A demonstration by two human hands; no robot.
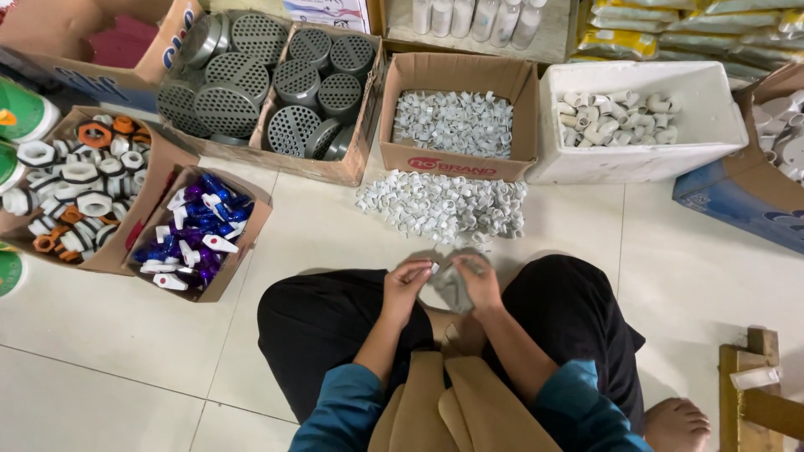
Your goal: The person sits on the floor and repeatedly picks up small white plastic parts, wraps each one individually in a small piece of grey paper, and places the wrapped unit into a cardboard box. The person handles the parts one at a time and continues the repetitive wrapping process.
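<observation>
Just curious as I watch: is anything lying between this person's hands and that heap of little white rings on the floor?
Nothing visible: only bare floor tile lies between the hands and the heap of white rings.

Seated cross-legged, both forearms angled inward, L hand (404, 280) & R hand (479, 280) close together w/ fingers curled, pinching.

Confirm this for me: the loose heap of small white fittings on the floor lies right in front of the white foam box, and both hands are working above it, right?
Not quite. In the head view the heap of white fittings lies in front of the brown cardboard box, not the white foam box, which stands further right. The left hand and right hand do work just near it.
</observation>
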